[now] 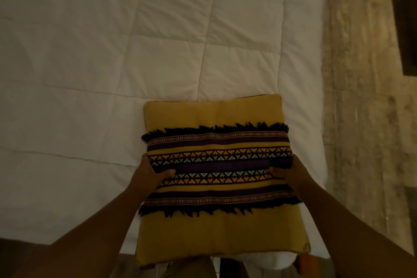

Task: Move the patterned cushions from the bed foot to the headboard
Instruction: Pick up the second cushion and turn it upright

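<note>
A square mustard-yellow cushion (216,115) with purple woven bands, coloured triangle trim and two rows of black fringe is held flat in front of me, over the near right part of the bed. My left hand (150,174) grips its left edge, thumb on top across the patterned band. My right hand (291,174) grips the right edge the same way. The cushion's near edge hangs past the bed's edge, above my legs. No other cushion shows, and the headboard is out of view.
A white quilted duvet (135,52) covers the bed and fills most of the view. Pale mottled floor (361,97) runs along the right side. A dark piece of furniture (406,18) stands at the far right edge.
</note>
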